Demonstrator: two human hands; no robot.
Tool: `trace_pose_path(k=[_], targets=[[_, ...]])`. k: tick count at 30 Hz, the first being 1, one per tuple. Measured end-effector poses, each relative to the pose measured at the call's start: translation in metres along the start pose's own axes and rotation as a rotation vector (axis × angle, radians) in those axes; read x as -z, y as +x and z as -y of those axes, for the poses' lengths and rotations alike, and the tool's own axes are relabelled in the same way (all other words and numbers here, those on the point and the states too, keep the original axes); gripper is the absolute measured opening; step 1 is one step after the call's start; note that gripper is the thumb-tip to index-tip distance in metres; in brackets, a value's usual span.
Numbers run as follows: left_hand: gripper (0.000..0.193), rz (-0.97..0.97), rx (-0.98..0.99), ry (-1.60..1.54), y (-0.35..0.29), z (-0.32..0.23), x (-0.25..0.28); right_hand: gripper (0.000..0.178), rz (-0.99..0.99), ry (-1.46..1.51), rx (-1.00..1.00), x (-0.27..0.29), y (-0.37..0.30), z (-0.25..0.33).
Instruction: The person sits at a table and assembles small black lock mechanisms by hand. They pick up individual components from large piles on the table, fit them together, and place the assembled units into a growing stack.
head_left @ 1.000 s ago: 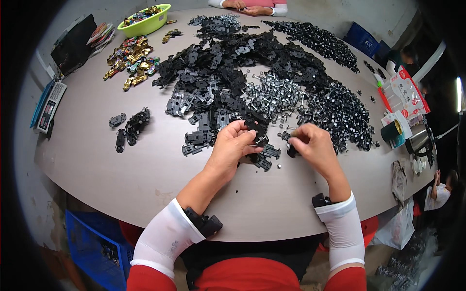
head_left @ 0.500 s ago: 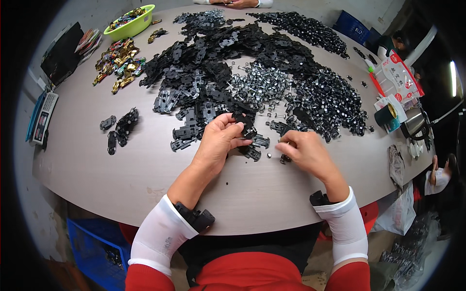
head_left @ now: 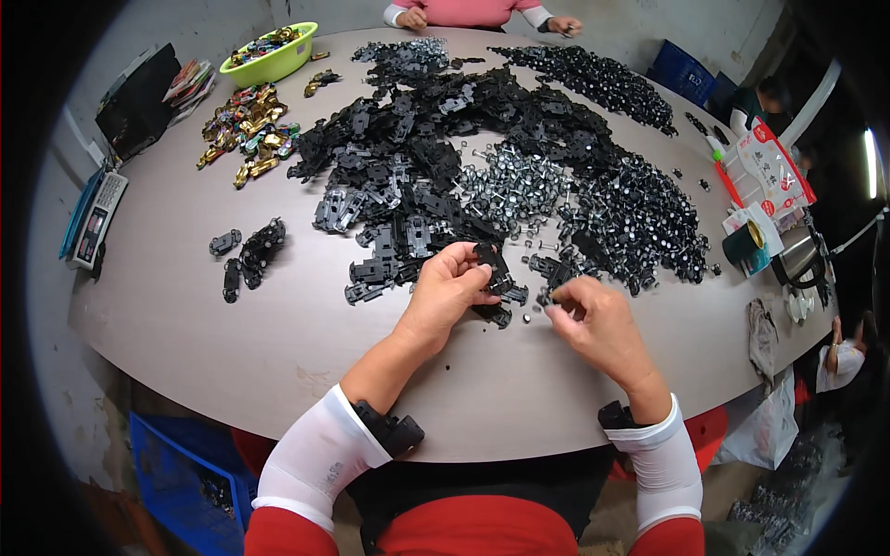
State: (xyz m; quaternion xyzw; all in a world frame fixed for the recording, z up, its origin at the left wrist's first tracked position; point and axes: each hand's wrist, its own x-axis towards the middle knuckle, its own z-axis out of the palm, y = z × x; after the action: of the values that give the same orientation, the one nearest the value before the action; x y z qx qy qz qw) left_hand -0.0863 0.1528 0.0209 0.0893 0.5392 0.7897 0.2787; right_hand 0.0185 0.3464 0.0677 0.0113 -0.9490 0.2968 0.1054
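head view: i see my left hand (head_left: 448, 289) pinching a black plastic part (head_left: 489, 263); my right hand (head_left: 593, 320) pinches, probably, a small screw (head_left: 545, 301) over the counter (head_left: 278, 343).

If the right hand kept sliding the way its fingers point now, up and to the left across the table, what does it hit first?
Most likely the black plastic part that the left hand holds, just ahead of the right hand. Depth is unclear, so it might pass under it into the small black parts lying on the table.

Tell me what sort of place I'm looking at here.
Probably a small hand-assembly workshop: a large round table heaped with black plastic parts and a pile of small metal axles. The left hand holds one black part, and another worker's hands rest at the far edge.
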Motion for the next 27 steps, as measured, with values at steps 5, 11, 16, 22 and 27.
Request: trace_pose_path(k=[5, 11, 16, 22, 27], targets=[[0.021, 0.023, -0.091, 0.155, -0.001, 0.005, -0.003, 0.013, -0.153, 0.076, 0.104, -0.019, 0.033, 0.030], [0.018, 0.021, -0.178, 0.264, -0.001, 0.012, -0.005, 0.016, -0.131, 0.064, 0.035, -0.038, 0.045, 0.024], [0.017, -0.016, -0.205, 0.325, -0.005, 0.011, -0.008, 0.018, -0.229, 0.095, 0.067, -0.052, 0.044, 0.019], [0.014, -0.106, -0.447, 0.469, -0.004, 0.014, -0.011, 0.018, -0.263, 0.105, 0.065, -0.052, 0.042, 0.023], [0.015, -0.092, -0.437, 0.601, -0.010, 0.006, -0.018, 0.016, -0.231, 0.030, 0.063, -0.043, 0.039, 0.024]])
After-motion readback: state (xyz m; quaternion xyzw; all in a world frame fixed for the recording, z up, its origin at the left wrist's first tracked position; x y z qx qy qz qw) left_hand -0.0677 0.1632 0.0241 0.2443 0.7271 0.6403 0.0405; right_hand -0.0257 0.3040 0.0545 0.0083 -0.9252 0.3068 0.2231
